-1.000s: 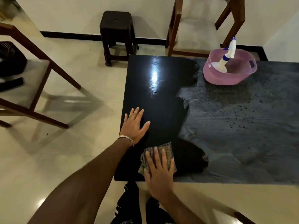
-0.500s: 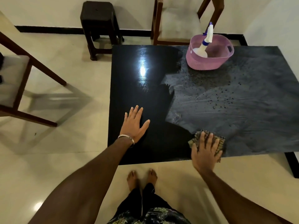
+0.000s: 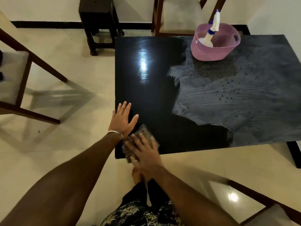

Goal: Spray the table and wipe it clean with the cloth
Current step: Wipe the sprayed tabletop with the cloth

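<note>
Black surface [image 3: 146,98] half wiped. Right hand [image 3: 146,154] flat, pressing cloth [image 3: 143,132] beside splayed left hand [image 3: 122,119]. Wiping step; next stroke: hazy area right of hand.

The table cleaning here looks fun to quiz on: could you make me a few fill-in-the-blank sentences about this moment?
1. The right hand presses a checked ____ onto the table.
2. The spray bottle stands inside a ____ tub.
3. The left hand lies ____ on the table, fingers spread.
4. The dusty, unwiped part of the table is on its ____ side.

Missing words: cloth; pink; flat; right
</note>
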`<state>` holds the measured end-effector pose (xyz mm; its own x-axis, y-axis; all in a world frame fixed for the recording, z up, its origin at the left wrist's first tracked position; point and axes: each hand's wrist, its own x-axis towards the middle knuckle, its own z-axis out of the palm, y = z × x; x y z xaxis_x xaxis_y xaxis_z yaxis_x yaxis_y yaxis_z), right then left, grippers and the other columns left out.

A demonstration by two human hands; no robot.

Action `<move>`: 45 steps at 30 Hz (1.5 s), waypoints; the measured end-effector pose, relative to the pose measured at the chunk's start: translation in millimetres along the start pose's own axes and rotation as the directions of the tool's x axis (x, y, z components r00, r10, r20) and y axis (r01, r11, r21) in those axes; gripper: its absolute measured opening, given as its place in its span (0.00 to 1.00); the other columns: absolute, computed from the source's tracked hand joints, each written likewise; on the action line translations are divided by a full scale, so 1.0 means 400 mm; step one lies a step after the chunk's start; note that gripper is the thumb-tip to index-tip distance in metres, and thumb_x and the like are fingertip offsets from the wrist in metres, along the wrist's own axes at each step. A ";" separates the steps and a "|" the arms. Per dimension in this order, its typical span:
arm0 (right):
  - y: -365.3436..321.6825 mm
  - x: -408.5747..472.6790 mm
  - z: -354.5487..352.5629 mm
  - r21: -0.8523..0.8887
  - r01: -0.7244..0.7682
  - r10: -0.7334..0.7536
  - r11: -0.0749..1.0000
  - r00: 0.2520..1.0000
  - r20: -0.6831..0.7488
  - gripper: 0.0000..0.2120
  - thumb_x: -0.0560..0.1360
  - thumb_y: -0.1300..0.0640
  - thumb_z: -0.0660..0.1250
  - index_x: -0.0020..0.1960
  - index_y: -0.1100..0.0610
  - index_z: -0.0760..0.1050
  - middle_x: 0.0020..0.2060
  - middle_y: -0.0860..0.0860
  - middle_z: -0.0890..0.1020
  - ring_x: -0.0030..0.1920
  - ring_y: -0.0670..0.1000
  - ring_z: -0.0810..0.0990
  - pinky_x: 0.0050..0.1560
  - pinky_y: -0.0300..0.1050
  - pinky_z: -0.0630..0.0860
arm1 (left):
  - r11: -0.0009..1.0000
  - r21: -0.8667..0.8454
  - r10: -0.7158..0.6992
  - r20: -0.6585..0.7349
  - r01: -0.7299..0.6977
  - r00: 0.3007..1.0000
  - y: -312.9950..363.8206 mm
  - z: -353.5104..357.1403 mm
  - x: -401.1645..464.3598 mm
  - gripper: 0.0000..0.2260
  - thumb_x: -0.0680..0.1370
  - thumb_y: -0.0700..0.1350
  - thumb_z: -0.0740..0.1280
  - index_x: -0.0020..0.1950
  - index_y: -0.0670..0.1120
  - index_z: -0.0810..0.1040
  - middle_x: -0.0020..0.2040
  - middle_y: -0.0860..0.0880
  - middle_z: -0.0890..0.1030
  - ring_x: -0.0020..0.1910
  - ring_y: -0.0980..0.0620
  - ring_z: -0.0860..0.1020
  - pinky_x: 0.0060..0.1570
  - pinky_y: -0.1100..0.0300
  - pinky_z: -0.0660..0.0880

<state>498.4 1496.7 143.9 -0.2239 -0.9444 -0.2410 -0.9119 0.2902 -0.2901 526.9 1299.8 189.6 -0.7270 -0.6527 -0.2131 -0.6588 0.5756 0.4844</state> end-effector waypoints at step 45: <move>0.800 -0.260 -0.227 0.084 -0.659 0.664 0.748 0.739 -0.116 0.33 0.79 0.42 0.55 0.82 0.44 0.49 0.81 0.52 0.49 0.80 0.60 0.49 0.72 0.74 0.49 | 1.000 0.003 0.014 0.009 -0.014 1.000 0.521 0.233 0.171 0.32 0.79 0.63 0.49 0.79 0.47 0.51 0.79 0.49 0.51 0.78 0.50 0.44 0.76 0.48 0.41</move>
<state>198.7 1673.9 160.1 -0.8106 -0.5231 -0.2631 -0.5055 0.8520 -0.1362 322.0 1421.0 196.7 -0.7382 -0.6398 -0.2141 -0.6488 0.5862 0.4852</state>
